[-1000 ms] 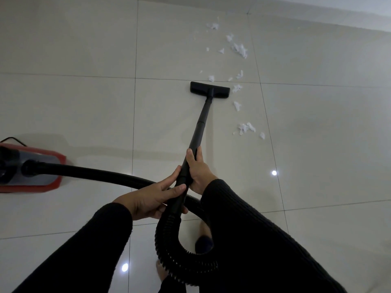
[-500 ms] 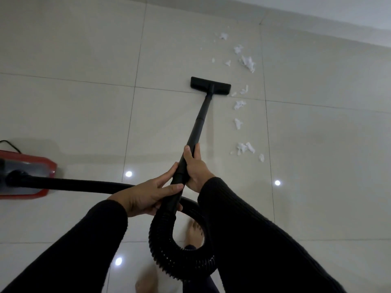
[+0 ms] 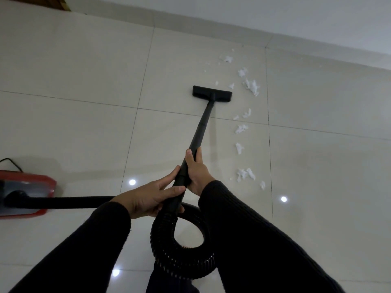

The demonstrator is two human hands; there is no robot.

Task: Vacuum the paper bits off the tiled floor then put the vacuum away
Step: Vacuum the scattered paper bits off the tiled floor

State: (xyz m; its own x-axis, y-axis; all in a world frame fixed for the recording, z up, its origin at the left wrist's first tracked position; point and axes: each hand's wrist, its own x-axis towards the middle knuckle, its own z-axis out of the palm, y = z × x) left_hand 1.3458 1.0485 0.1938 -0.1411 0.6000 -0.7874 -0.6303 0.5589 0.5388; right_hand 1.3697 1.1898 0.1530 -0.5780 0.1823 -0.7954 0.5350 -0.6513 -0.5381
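Observation:
A black vacuum wand (image 3: 201,127) slants up the middle of the head view to a flat black floor head (image 3: 212,94) lying on the pale tiled floor (image 3: 84,123). My right hand (image 3: 195,172) grips the wand's lower part. Just below it my left hand (image 3: 150,197) holds the wand where the ribbed black hose (image 3: 169,248) joins. Several white paper bits (image 3: 241,129) lie in a ragged line to the right of the head and wand, from near the wall down to my right wrist. The hose loops under my arms and runs left to the red vacuum body (image 3: 27,195).
A white wall and skirting (image 3: 275,42) run across the top right behind the paper. A black cord (image 3: 10,162) rises behind the vacuum body. A brown wooden edge (image 3: 57,2) shows at the top left. Ceiling lights reflect as bright spots on the tiles.
The floor head has slid forward toward the wall, over bits that lay in front of it. Both hands keep their hold on the wand, and the view has tilted up.

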